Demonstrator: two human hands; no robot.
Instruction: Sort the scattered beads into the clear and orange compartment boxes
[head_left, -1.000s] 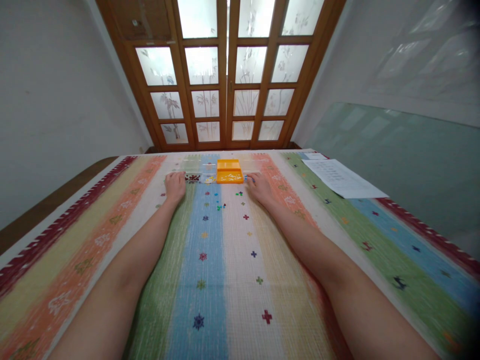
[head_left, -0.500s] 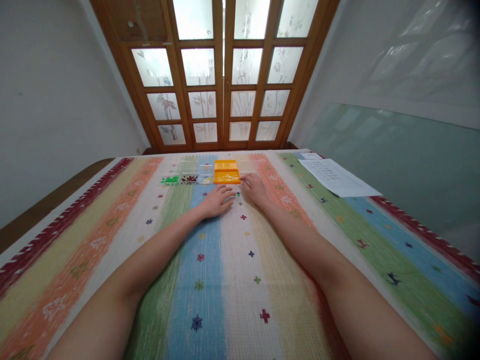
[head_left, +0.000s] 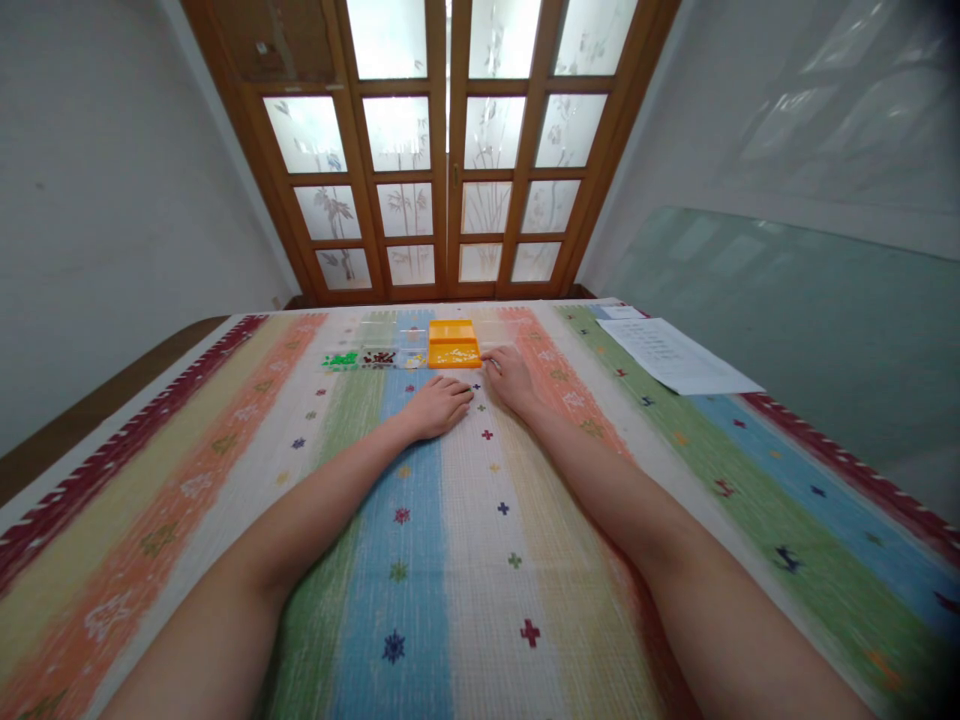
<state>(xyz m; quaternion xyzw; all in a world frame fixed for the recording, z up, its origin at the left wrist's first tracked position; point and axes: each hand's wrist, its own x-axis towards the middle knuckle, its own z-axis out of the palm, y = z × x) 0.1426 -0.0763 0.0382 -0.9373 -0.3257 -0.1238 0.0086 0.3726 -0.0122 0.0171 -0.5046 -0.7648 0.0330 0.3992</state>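
Note:
A yellow box (head_left: pixel 454 330) with an open lid stands at the far middle of the table, small white pieces in its near half. Just short of it, my left hand (head_left: pixel 439 407) rests low over the cloth, fingers pressed together. A tiny dark or greenish bit shows at its fingertips, too small to name. My right hand (head_left: pixel 508 377) is beside the box's right edge with fingers curled; what they pinch, if anything, is too small to see. Left of the box sit clear compartments with green pieces (head_left: pixel 341 359), dark brown pieces (head_left: pixel 379 358) and yellow and white pieces (head_left: pixel 414 360).
A striped tablecloth (head_left: pixel 401 600) covers the table. Printed paper sheets (head_left: pixel 675 355) lie at the right side. Behind the table are wooden doors with glass panes (head_left: pixel 409 210), and a pale glass panel (head_left: pixel 795 320) leans at the right.
My left hand's fingers were spread near a tiny green piece; now they have closed together and the hand sits slightly nearer me. The right hand has barely moved.

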